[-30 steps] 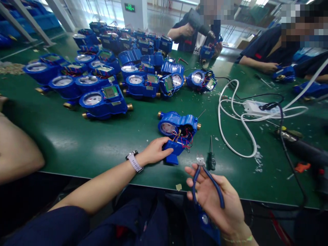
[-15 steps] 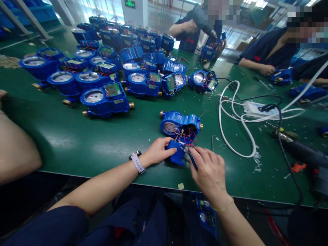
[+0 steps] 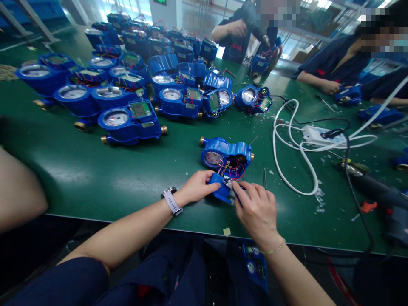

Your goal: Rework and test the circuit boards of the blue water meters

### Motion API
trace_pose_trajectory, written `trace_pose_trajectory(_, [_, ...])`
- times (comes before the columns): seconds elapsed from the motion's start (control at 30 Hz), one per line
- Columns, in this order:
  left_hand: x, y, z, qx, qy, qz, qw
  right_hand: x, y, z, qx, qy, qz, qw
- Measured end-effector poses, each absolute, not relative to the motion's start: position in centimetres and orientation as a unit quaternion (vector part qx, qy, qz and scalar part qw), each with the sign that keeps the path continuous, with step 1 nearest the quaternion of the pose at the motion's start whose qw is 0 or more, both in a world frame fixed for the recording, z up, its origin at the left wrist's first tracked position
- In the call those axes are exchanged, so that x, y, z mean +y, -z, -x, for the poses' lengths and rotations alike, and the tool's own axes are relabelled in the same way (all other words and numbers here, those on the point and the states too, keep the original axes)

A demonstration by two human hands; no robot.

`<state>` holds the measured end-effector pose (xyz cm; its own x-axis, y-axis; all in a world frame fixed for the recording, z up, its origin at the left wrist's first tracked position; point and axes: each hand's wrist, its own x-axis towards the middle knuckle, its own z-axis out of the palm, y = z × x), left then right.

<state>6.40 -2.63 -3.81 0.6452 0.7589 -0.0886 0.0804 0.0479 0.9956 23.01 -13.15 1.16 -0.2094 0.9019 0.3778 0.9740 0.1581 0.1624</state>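
A blue water meter (image 3: 219, 149) lies on the green table in front of me, its casing open and thin coloured wires (image 3: 227, 166) running out of it. The wires lead to a blue cover (image 3: 219, 193), which my left hand (image 3: 201, 186) grips at its left side, thumb on top. In my right hand (image 3: 257, 208) is a pair of pliers (image 3: 236, 193); its metal jaws touch the cover's upper right edge, by the wires. My fingers hide most of the pliers' handles. Whether the jaws are closed on anything is too small to tell.
Several blue meters (image 3: 127, 121) crowd the table's left and back. A white power strip (image 3: 323, 136) with looped cable lies right, near a dark heat gun (image 3: 369, 191). A thin rod (image 3: 265, 178) lies beside the meter. Across the table, co-workers handle meters, one with a heat gun (image 3: 255, 27).
The pliers and my right hand have shifted slightly left and turned, with the jaws lying flatter against the cover. The cover has tilted a little. My left hand keeps its grip.
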Motion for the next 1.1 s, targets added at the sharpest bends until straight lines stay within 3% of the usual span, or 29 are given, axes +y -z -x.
trace_pose_trajectory(0.3, [-2.6, 3.8, -6.3, 0.339, -0.264, -0.649, 0.628, -13.0, -1.4, -23.3, -0.765, 0.137, 0.619, 0.113])
trace_pose_trajectory(0.63, [-2.7, 3.8, -6.3, 0.342, -0.27, -0.659, 0.613, -13.2, -1.9, -25.5, -0.687, -0.116, 0.664, 0.27])
trace_pose_trajectory(0.77, [-2.8, 3.7, -6.3, 0.341, -0.268, -0.659, 0.614, -14.7, -1.6, -24.9, -0.698, -0.185, 0.632, 0.282])
trace_pose_trajectory(0.93, [-2.8, 3.7, -6.3, 0.336, -0.265, -0.657, 0.621, -15.2, -0.8, -24.0, -0.701, -0.064, 0.657, 0.269])
trace_pose_trajectory(1.1, [-2.7, 3.8, -6.3, 0.332, -0.255, -0.658, 0.626, -14.4, -0.8, -23.7, -0.725, 0.059, 0.658, 0.195])
